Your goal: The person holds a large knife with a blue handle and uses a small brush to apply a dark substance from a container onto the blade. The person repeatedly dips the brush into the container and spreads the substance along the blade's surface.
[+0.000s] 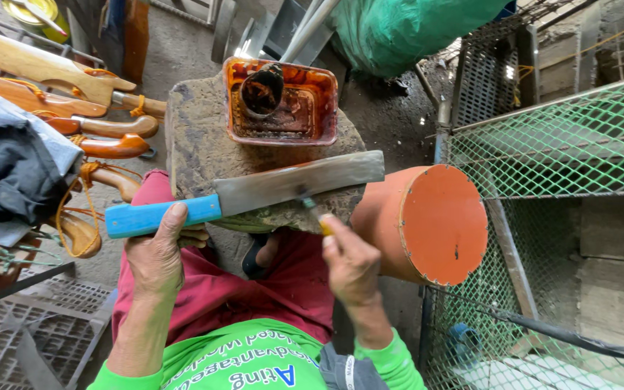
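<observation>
Currently the left hand [154,260] wraps the blue handle [160,215] of a cleaver [294,186] lying flat across a stone block [196,137]. The right hand [352,263] pinches a small yellow-handled tool [315,214] against the blade. The steel blade likely handles heavy, rigid and sharp-edged; the handle is the safe hold. A rusty-orange tray [319,94] sits behind, an orange drum [442,224] to the right, wooden sheaths [52,72] and green mesh [565,137] around

Cleaver [297,184] on block [196,144], before tray [319,94]
</observation>
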